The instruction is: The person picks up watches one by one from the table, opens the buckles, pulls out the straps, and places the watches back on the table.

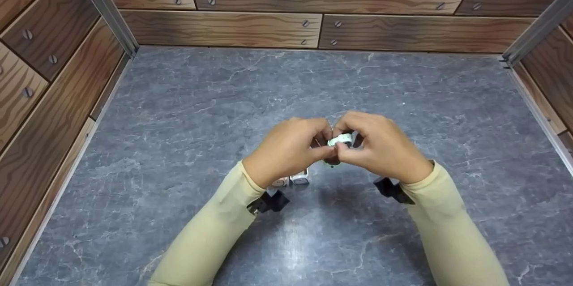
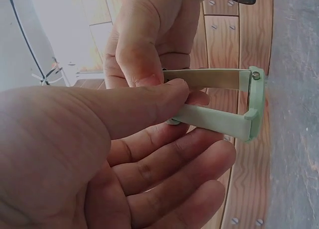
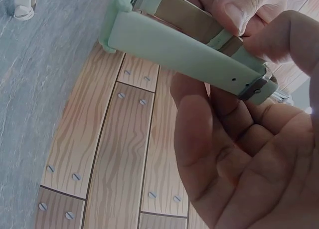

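Observation:
A mint green wristwatch (image 1: 342, 139) is held up between both hands. My left hand (image 1: 288, 148) pinches its strap between thumb and fingers. The right hand (image 1: 380, 147) grips the strap near its buckle end, from the other side. In the left wrist view the watch (image 2: 256, 104) hangs with its case farthest from the fingers, the two strap halves running back into the hands. The right wrist view shows strap holes and a metal buckle (image 3: 255, 87) close to the right fingers. The dial faces away and is hidden in both wrist views.
A white watch (image 1: 300, 177) and a pinkish one (image 1: 280, 182) stand side by side on the grey marbled table (image 1: 215, 98), just below the left hand. Wood-patterned panels (image 1: 250, 31) wall in the back and both sides.

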Available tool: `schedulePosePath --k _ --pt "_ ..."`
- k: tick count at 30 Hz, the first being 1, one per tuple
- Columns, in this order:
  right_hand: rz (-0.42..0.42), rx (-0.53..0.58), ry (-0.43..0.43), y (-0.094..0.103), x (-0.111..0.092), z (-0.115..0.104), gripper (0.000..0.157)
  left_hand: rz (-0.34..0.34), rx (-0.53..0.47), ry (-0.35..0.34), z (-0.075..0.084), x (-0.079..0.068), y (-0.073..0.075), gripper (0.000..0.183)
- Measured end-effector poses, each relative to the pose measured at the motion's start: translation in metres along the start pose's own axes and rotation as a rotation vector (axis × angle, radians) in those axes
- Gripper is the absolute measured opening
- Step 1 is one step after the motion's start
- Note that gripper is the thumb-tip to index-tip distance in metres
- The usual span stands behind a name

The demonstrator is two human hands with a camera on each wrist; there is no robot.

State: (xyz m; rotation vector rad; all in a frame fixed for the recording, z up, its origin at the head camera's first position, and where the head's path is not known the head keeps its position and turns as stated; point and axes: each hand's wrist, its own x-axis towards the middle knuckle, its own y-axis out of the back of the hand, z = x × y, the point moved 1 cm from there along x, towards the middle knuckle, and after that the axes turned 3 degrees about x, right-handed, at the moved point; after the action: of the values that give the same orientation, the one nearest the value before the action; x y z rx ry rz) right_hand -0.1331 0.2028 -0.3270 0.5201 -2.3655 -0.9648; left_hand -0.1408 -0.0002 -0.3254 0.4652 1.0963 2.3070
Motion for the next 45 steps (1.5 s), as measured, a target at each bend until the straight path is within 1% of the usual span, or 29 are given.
schedulePosePath --k 9,14,17,22,26,32,37,39,45 --pt "0.014 0.009 0.009 0.000 0.000 0.002 0.017 -0.002 -0.036 0.014 -0.003 0.002 0.000 0.011" --pt "0.058 0.052 0.012 0.002 0.000 0.002 0.018 0.039 -0.053 0.008 -0.003 0.003 0.002 0.011" --pt "0.081 0.072 0.018 0.002 0.000 0.002 0.019 0.063 -0.069 0.018 -0.003 0.003 0.003 0.012" --pt "0.091 0.076 0.018 0.002 0.001 0.003 0.019 0.065 -0.104 0.038 -0.003 0.003 0.004 0.010" --pt "0.077 0.068 0.009 0.002 0.001 0.004 0.019 0.065 -0.089 0.032 -0.003 0.004 0.003 0.010" --pt "0.035 0.079 0.013 0.001 0.002 0.005 0.016 0.049 -0.022 0.023 -0.004 0.003 0.001 0.010" --pt "0.047 0.098 0.016 0.004 0.002 0.005 0.018 0.017 0.009 0.025 -0.006 0.003 0.001 0.014" --pt "0.055 0.119 0.012 0.006 0.001 0.005 0.020 0.020 0.002 0.022 -0.005 0.002 0.002 0.017" --pt "0.095 0.177 0.029 0.009 0.000 0.005 0.016 0.073 -0.052 -0.006 -0.003 -0.001 0.010 0.026"
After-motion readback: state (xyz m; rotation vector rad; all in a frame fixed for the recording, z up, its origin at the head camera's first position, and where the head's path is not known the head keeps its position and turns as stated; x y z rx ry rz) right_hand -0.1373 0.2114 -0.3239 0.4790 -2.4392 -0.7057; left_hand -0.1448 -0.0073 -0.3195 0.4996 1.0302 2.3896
